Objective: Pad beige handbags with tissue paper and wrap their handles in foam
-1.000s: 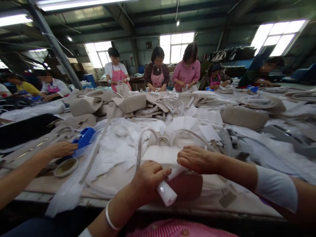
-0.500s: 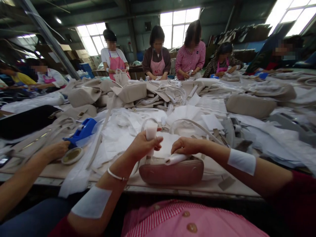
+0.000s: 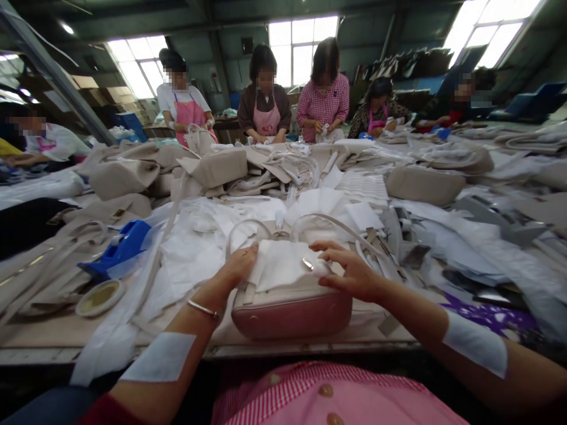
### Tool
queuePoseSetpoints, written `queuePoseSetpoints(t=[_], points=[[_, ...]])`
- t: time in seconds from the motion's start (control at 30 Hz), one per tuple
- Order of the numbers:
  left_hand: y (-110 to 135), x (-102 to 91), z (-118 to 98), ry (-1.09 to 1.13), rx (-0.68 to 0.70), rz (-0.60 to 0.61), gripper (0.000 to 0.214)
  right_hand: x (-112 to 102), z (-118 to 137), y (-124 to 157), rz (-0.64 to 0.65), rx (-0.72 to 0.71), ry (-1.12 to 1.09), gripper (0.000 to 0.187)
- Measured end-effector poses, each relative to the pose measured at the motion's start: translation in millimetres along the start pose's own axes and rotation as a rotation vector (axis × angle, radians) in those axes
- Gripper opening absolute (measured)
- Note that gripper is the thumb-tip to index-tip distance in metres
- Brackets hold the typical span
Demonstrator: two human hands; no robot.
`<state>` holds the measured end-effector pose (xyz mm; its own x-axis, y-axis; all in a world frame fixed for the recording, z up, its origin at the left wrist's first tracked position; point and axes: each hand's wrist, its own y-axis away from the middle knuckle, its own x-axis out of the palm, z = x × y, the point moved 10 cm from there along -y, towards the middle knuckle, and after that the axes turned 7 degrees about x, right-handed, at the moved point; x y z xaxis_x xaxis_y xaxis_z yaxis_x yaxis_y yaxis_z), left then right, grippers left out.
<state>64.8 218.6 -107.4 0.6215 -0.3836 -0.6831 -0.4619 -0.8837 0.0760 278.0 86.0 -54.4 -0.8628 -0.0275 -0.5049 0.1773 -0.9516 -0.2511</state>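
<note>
In the head view a beige handbag [image 3: 290,316] lies in front of me, its pinkish-brown base facing me and its looped handles pointing away. Across its upper face is spread a white foam sheet [image 3: 279,265]; a small metal clasp [image 3: 308,264] shows at the sheet's right part. My left hand [image 3: 241,265] has its fingers together at the sheet's left edge, thumb side against the bag. At the right edge is my right hand [image 3: 349,273], fingers and thumb apart, fingertips touching or very near the sheet.
A blue tape dispenser [image 3: 117,251] and a tape roll [image 3: 100,297] lie to the left. Translucent wrapping sheets [image 3: 177,260] surround the bag. Beyond are piled beige bags [image 3: 217,168]; a grey dispenser [image 3: 500,218] is at right. Several co-workers stand or sit across the table.
The white roll has left my left hand, and a white sheet now lies spread over the bag. My right hand has opened and moved right. A neighbour's hand has left the blue dispenser.
</note>
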Motion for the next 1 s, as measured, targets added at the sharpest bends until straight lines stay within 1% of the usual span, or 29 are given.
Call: queuePoseSetpoints(t=[0.07,0.13,0.2,0.27,0.3,0.37,0.43,0.47,0.5,0.53,0.57,0.6,0.63,0.67,0.7,0.73,0.77,0.8,0.83,0.87,0.9,0.93,1.0], points=[[8,-6.4,5,-0.019,-0.026,0.009,0.050,-19,-23,3,-0.167,0.122,-0.159,0.032],[16,-8.8,9,-0.020,-0.035,0.036,0.044,-29,-53,10,-0.301,0.284,-0.347,0.037],[22,-10.5,13,-0.008,-0.033,0.047,0.039,-31,-75,21,-0.396,0.404,-0.493,0.040],[28,-11.8,17,0.014,-0.028,0.044,0.039,-30,-83,32,-0.457,0.436,-0.561,0.040],[30,-11.7,20,0.026,-0.027,0.045,0.040,-31,-81,38,-0.475,0.415,-0.558,0.039],[33,-11.0,26,0.042,-0.030,0.055,0.044,-34,-65,48,-0.481,0.298,-0.453,0.036],[37,-8.4,30,0.020,-0.040,0.100,0.045,-35,-40,58,-0.435,0.143,-0.273,0.033],[39,-8.4,31,-0.034,-0.045,0.120,0.044,-32,-28,62,-0.397,0.085,-0.182,0.032],[41,-11.4,28,-0.125,-0.044,0.115,0.042,-29,-19,65,-0.359,0.045,-0.105,0.033],[42,-18.4,21,-0.247,-0.027,0.070,0.040,-26,-14,68,-0.329,0.024,-0.046,0.034],[44,-28.0,7,-0.378,0.019,-0.017,0.039,-24,-11,70,-0.316,0.020,-0.007,0.035],[47,-36.5,-14,-0.487,0.103,-0.126,0.038,-24,-10,71,-0.320,0.028,0.017,0.035],[52,-39.4,-41,-0.544,0.227,-0.215,0.038,-24,-11,71,-0.340,0.045,0.027,0.034],[58,-34.8,-69,-0.543,0.379,-0.255,0.037,-26,-13,71,-0.375,0.065,0.023,0.033],[63,-22.0,-96,-0.494,0.543,-0.219,0.035,-27,-16,71,-0.409,0.088,0.011,0.031],[68,-2.5,-119,-0.436,0.690,-0.111,0.033,-28,-19,70,-0.438,0.107,-0.001,0.029],[72,19.2,-136,-0.401,0.798,0.024,0.030,-28,-21,70,-0.461,0.118,-0.010,0.029],[75,39.8,-148,-0.400,0.862,0.150,0.027,-28,-23,69,-0.475,0.121,-0.012,0.028],[76,57.5,-155,-0.430,0.889,0.250,0.024,-27,-24,69,-0.485,0.119,-0.012,0.028],[74,71.0,-159,-0.478,0.894,0.315,0.021,-27,-26,70,-0.490,0.119,-0.012,0.027],[70,80.8,-161,-0.529,0.889,0.354,0.020,-27,-28,71,-0.496,0.120,-0.016,0.027],[66,87.1,-161,-0.572,0.879,0.371,0.023,-28,-30,73,-0.507,0.123,-0.026,0.026],[56,92.9,-161,-0.636,0.837,0.363,0.029,-30,-33,78,-0.529,0.128,-0.047,0.025]])
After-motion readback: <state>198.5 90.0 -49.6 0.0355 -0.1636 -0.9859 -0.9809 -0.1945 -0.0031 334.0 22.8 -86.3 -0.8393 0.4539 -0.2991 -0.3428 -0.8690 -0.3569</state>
